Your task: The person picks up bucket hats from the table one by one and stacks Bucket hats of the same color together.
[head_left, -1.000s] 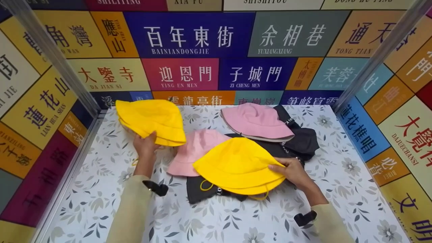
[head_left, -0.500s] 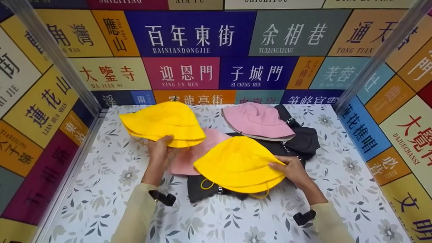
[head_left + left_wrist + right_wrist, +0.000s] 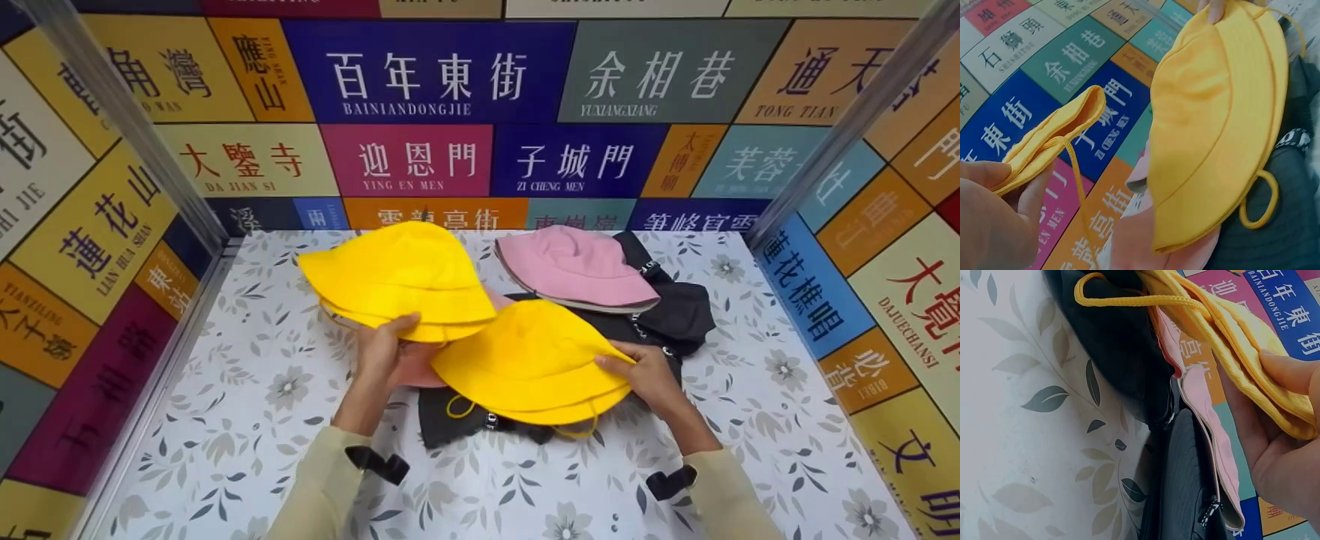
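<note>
My left hand [image 3: 381,349] pinches the brim of a yellow bucket hat [image 3: 397,274], held up at left of centre in the head view. The right hand [image 3: 646,375] grips the right brim edge of a second yellow bucket hat [image 3: 532,364], which has a yellow cord loop [image 3: 1261,202] hanging from it. In the head view the two yellow hats overlap at their near edges. Beneath them lie a pink hat [image 3: 416,369], mostly hidden, and a black hat [image 3: 450,420] with a lettered band. In the right wrist view the thumb presses the folded yellow brim against the fingers.
Behind the right hand, another pink bucket hat [image 3: 574,262] lies over black hats [image 3: 679,319] with lettered straps. The table [image 3: 247,420] has a leaf-and-flower cover. Panels with printed characters [image 3: 420,75] stand around the back and sides.
My left hand has carried its yellow hat rightward, from apart to overlapping the other yellow hat and covering more of the pink one. The right hand has stayed nearly still.
</note>
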{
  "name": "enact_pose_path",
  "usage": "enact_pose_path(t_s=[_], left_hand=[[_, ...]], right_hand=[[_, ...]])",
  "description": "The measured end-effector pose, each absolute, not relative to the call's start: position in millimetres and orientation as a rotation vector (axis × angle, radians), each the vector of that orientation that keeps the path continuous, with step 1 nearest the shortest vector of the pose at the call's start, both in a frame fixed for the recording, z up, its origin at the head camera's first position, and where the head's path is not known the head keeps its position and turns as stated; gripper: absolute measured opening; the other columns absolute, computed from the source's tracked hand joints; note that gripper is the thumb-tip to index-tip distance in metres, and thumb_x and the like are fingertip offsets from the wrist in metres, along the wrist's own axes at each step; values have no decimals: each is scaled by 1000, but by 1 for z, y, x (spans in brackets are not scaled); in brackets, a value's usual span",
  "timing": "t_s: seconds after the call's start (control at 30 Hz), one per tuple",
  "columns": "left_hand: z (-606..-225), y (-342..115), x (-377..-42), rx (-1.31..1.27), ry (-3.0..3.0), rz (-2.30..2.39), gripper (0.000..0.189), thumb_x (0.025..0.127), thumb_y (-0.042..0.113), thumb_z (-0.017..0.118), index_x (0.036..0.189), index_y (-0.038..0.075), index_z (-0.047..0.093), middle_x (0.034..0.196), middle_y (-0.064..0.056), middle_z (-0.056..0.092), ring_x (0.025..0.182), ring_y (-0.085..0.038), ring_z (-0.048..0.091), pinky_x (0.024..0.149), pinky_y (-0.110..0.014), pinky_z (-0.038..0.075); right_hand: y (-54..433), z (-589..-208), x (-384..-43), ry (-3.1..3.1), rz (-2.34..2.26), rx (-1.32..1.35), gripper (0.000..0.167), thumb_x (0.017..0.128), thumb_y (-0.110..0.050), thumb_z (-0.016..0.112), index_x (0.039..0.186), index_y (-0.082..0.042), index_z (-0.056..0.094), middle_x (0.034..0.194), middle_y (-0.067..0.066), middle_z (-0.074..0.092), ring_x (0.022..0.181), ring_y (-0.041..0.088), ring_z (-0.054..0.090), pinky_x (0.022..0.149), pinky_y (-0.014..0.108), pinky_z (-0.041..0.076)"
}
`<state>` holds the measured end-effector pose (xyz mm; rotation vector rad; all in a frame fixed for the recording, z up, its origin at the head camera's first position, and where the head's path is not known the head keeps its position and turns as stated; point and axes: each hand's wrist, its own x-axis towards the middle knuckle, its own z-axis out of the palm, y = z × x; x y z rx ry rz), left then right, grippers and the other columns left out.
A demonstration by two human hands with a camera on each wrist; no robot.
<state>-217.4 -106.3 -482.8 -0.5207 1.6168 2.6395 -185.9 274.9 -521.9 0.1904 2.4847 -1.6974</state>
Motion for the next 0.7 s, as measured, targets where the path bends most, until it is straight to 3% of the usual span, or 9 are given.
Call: enact_pose_path(t_s=[0.3, 0.57, 0.7], left_hand=[[-491, -73, -199, -403, 1678, 2571, 34, 91, 1, 67, 121, -1, 52, 94, -6, 63, 75, -17, 68, 61, -30, 58], [-500, -44, -183, -418, 1700, 2555, 54, 86, -2, 71, 131, 3, 43, 103, -7, 59, 82, -18, 62, 66, -30, 57], [-505, -32, -177, -401, 1730, 2538, 46, 86, 0, 72, 127, -1, 50, 100, -6, 62, 82, -16, 63, 68, -28, 57]], right_hand=[[273, -525, -188, 2492, -1713, 228, 49, 91, -22, 74, 133, 0, 62, 125, 20, 69, 87, 3, 65, 79, 17, 53], [272, -528, -188, 2484, -1719, 248, 49, 91, -22, 74, 133, 0, 63, 117, 17, 72, 82, 5, 65, 76, 18, 54], [272, -530, -187, 2476, -1734, 258, 48, 91, -21, 74, 132, 0, 63, 114, 16, 73, 80, 6, 65, 75, 19, 54]])
